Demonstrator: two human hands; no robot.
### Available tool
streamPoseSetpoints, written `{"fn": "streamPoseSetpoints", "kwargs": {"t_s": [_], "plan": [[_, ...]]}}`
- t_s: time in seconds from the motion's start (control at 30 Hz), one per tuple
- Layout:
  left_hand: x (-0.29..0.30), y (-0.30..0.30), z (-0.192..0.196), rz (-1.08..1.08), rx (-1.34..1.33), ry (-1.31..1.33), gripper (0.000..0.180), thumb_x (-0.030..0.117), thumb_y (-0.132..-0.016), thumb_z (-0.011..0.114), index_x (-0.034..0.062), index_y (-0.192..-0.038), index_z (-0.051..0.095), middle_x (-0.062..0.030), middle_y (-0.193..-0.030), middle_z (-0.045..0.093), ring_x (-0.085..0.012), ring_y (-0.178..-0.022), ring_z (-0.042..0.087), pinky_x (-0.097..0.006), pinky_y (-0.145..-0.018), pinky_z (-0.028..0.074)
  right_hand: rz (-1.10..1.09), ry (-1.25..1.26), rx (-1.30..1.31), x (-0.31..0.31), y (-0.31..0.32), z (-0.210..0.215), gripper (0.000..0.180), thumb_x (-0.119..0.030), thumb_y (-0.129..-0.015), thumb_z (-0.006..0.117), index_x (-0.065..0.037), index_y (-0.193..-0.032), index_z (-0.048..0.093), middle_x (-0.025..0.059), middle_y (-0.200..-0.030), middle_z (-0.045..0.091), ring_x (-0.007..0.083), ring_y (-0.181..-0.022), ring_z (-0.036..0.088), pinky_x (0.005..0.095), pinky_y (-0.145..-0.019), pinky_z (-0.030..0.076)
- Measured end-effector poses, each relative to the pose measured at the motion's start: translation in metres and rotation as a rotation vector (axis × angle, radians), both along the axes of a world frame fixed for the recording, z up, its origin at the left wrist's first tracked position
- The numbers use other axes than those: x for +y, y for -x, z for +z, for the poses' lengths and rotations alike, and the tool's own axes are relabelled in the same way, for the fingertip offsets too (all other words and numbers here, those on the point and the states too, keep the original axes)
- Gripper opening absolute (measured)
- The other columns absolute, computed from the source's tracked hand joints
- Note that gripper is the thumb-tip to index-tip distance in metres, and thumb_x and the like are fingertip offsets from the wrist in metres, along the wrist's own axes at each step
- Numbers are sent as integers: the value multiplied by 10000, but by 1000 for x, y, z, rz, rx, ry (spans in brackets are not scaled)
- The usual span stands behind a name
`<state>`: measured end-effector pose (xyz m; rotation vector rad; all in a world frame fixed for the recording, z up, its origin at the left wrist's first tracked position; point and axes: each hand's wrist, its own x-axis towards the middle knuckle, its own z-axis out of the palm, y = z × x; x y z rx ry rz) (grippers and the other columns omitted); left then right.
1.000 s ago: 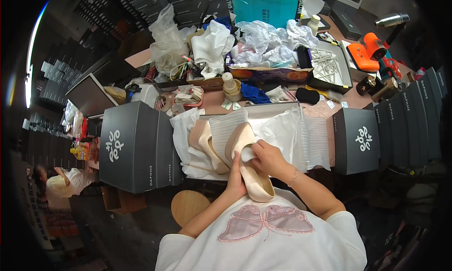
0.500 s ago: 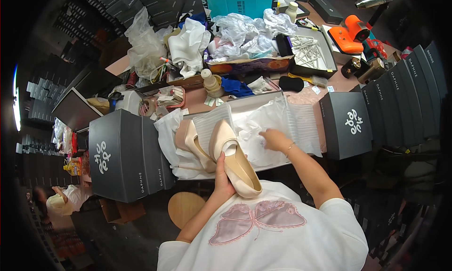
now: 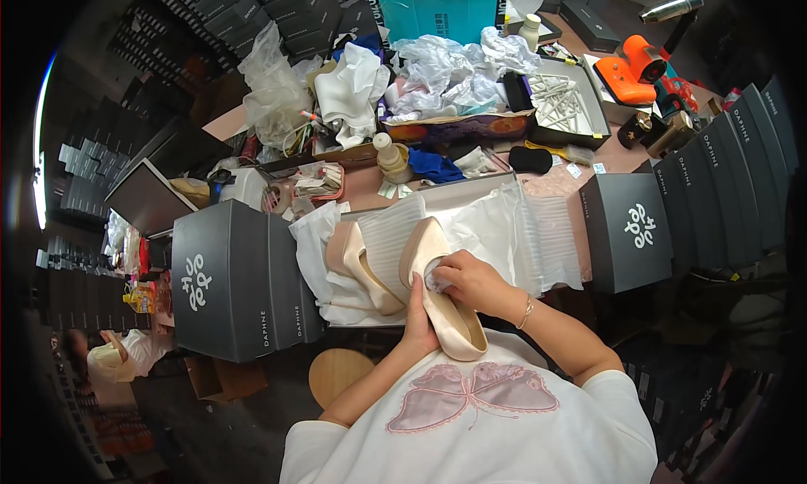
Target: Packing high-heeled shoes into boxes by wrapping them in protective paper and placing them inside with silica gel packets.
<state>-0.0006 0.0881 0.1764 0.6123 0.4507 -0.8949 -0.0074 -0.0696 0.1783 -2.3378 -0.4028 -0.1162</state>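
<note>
My left hand (image 3: 418, 320) is wrapped round the side of a beige satin pump (image 3: 461, 326), its toe pointing away from me and its heel end near my shirt. At the shoe's opening, my right hand (image 3: 481, 284) pinches a wad of white tissue paper (image 3: 432, 275) against the inside of the toe part. The matching pump (image 3: 370, 280) lies just left, on white wrapping in an open shoe box (image 3: 471, 188). Tissue sheets (image 3: 487, 225) and a ribbed white foam sheet (image 3: 388, 232) line that box. My right fingertips are partly hidden in the shoe.
Dark shoe boxes stand on the left (image 3: 220, 282) and right (image 3: 626, 232). Behind are a plastic bottle (image 3: 391, 158), a blue cloth (image 3: 433, 164), a box heaped with crumpled paper (image 3: 462, 72), a tray of white sticks (image 3: 559, 101) and an orange device (image 3: 626, 76). Another person (image 3: 126, 355) is far left.
My right hand has moved left from the tissue in the box to the shoe's opening, with a paper wad in its fingers. My left hand still holds the pump.
</note>
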Motion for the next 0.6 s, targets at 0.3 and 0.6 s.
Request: {"fn": "streamPoseSetpoints", "kwargs": {"t_s": [0.3, 0.6], "plan": [[-7, 0, -4, -74, -28, -28, 695, 639, -887, 459, 75, -1293, 441, -131, -1195, 545, -253, -1082, 569, -415, -927, 487, -300, 39, 33, 3, -5, 1, 322, -110, -694, 711, -77, -994, 597, 138, -1035, 558, 309, -871, 588, 362, -696, 493], [-16, -1, -6, -182, -83, 69, 780, 681, -880, 407, 12, -1275, 481, -144, -1044, 618, -243, -861, 641, -366, -758, 555, -161, -387, 18, -33, -13, -3, 804, -59, -793, 673, -83, -1474, 248, 204, -1457, 325, 312, -1359, 333, 373, -1009, 416]]}}
